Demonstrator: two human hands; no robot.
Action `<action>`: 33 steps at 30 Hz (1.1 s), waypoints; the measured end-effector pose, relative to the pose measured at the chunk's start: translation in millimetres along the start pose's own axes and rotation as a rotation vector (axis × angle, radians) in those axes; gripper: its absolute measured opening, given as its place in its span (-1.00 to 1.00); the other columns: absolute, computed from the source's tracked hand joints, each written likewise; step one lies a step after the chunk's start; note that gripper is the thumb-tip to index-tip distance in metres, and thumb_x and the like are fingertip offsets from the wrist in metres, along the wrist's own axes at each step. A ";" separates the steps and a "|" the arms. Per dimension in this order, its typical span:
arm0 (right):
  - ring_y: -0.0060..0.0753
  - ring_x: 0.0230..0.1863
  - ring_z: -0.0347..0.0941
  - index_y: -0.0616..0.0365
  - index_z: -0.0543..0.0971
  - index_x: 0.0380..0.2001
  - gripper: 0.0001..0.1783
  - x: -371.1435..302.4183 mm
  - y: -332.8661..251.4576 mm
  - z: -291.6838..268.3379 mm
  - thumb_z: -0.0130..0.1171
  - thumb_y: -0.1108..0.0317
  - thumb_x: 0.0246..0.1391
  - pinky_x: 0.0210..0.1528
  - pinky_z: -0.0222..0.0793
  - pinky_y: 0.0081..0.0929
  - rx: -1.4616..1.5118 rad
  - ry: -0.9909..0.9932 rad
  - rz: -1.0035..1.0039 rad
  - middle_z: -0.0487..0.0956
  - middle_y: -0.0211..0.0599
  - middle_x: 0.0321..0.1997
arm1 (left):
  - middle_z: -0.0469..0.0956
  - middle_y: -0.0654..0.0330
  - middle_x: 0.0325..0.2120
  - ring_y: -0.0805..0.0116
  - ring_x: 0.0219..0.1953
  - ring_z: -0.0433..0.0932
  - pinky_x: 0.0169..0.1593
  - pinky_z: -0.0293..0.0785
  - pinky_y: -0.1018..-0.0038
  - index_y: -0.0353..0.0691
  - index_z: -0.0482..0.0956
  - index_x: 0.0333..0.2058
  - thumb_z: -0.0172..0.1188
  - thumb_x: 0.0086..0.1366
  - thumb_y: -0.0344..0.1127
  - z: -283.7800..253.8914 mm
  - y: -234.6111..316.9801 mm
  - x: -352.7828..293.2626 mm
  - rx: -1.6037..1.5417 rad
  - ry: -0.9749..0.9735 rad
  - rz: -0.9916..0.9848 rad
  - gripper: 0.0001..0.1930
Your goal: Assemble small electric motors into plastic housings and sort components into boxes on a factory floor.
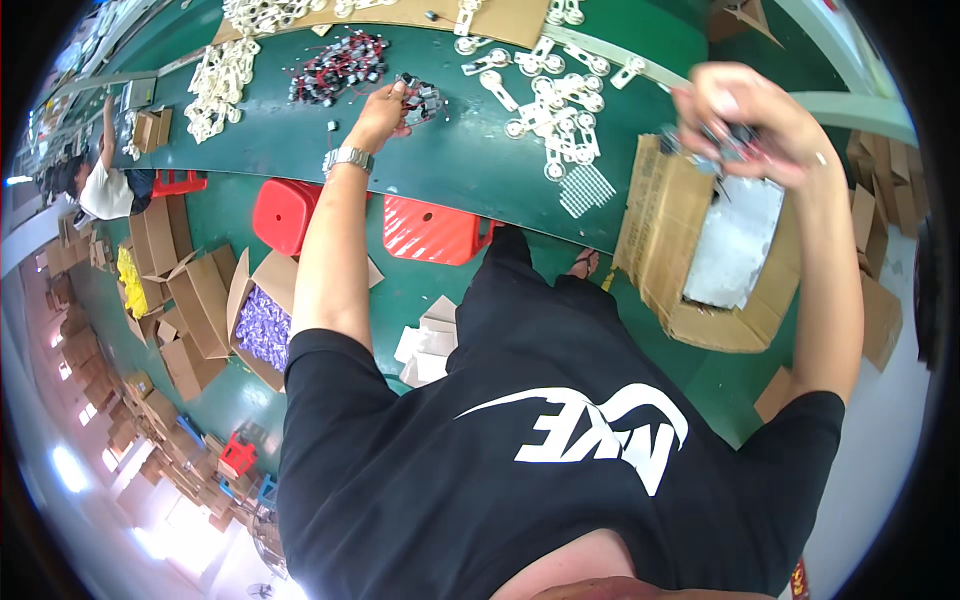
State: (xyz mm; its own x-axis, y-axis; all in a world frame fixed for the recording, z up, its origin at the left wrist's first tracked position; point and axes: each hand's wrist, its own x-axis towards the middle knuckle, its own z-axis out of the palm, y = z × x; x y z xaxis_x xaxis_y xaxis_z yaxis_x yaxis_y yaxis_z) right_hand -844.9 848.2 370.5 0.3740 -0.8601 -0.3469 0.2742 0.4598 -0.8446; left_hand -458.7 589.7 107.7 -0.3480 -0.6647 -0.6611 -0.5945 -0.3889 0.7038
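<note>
My left hand (382, 117) is closed at the edge of a small clump of grey-and-black wired parts (428, 102) on the green table, its fingertips gripping some of them. These look like small motors with red and black leads. Beyond that hand lies a larger heap of the same wired parts (345, 66). Raised at the right, my right hand (755, 125) is closed around several wired parts (738, 143), slightly smeared by motion. It is over the far end of an open cardboard box (655, 245) that holds a pale grey sheet or bag (735, 245).
White plastic arm-shaped parts (570, 115) lie right of centre, with another pile (220, 85) at left. A grid-like white piece (585, 190) rests by the table edge. Red stools (430, 230) and cartons, one with purple packets (263, 325), stand below. Another person (105, 190) sits far left.
</note>
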 end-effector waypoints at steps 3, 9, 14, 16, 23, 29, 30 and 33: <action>-0.66 -0.39 0.55 0.07 0.59 -0.39 -0.67 103.7 5.3 5.2 0.30 0.05 0.27 -0.77 0.13 -0.78 0.037 0.067 0.067 0.55 -0.43 -0.39 | 0.38 0.37 -0.47 0.53 -0.52 0.34 -0.36 0.60 0.41 -0.12 0.59 -0.01 -0.07 0.62 0.07 -17.3 -0.2 27.2 -0.062 0.051 -0.041 -0.59; -0.72 -0.55 0.35 0.07 0.59 -0.29 -0.75 319.3 81.3 38.6 0.31 0.12 0.27 -0.70 0.09 -0.68 0.286 0.083 0.018 0.53 -0.49 -0.36 | 0.61 0.18 -0.31 0.34 -0.41 0.56 -0.45 0.68 0.30 -0.25 0.64 -0.01 -0.04 0.58 0.06 -63.5 -21.8 78.8 0.089 0.262 -0.034 -0.52; -0.46 -0.25 0.51 0.15 0.64 -0.05 -0.67 417.5 125.8 59.9 0.33 0.15 0.29 -0.30 0.61 -0.36 0.344 0.502 0.117 0.58 -0.33 -0.12 | 0.61 0.12 -0.27 0.33 -0.37 0.64 -0.28 0.73 0.31 -0.39 0.29 0.31 0.24 0.48 -0.09 -78.0 -9.0 81.4 -0.008 0.255 -0.003 -0.38; -0.26 0.13 0.53 0.20 0.48 0.28 -0.41 430.6 130.9 58.4 0.32 0.12 0.31 -0.05 0.70 -0.15 0.331 0.537 0.046 0.56 -0.17 0.16 | 0.62 0.06 -0.21 0.30 -0.35 0.67 -0.25 0.74 0.31 -0.38 0.08 0.46 0.24 0.48 -0.20 -82.5 1.4 80.2 -0.085 0.257 0.041 -0.25; 0.21 0.34 0.41 0.31 0.47 0.22 -0.33 446.9 136.0 8.0 0.27 0.18 0.08 0.36 0.40 -0.04 -0.913 0.770 0.006 0.50 0.24 0.27 | 0.62 -0.01 -0.01 0.29 -0.18 0.71 -0.18 0.72 0.40 -0.34 0.26 0.39 0.16 0.51 -0.35 -127.0 -36.1 74.4 0.228 0.418 0.362 -0.44; 0.15 0.37 0.38 0.32 0.30 0.40 -0.10 454.4 175.4 -52.9 0.29 0.15 0.00 0.38 0.39 -0.16 -1.000 0.788 0.156 0.49 0.24 0.29 | 0.53 -0.01 0.06 0.20 -0.12 0.70 -0.13 0.73 0.36 -0.32 0.29 0.34 0.16 0.50 -0.35 -95.4 -49.6 25.5 -0.042 0.467 0.277 -0.49; 0.14 0.30 0.46 0.31 0.32 0.38 -0.11 452.1 181.2 -61.6 0.28 0.17 -0.02 0.34 0.43 -0.18 -0.918 0.743 0.092 0.52 0.24 0.26 | 0.51 -0.03 0.09 0.18 -0.10 0.70 -0.11 0.73 0.35 -0.33 0.27 0.34 0.15 0.51 -0.35 -85.0 -50.2 18.9 -0.164 0.441 0.247 -0.49; 0.22 0.12 0.58 0.27 0.51 0.12 -0.32 443.7 177.8 -21.3 0.30 0.28 -0.16 0.16 0.52 -0.05 -0.826 0.678 -0.207 0.65 0.22 0.03 | 0.47 -0.06 0.13 0.09 -0.04 0.67 -0.04 0.73 0.25 -0.34 0.25 0.35 0.14 0.53 -0.35 -87.4 -96.8 2.9 -0.207 0.435 0.218 -0.49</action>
State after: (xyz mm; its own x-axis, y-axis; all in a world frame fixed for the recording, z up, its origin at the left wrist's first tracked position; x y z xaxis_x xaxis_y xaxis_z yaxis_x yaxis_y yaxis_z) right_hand -649.1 543.6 57.7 -0.2470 -0.9633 -0.1052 -0.4991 0.2195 -0.8383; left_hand -338.8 569.7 60.3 -0.0885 -0.9303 -0.3561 -0.3706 -0.3011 0.8786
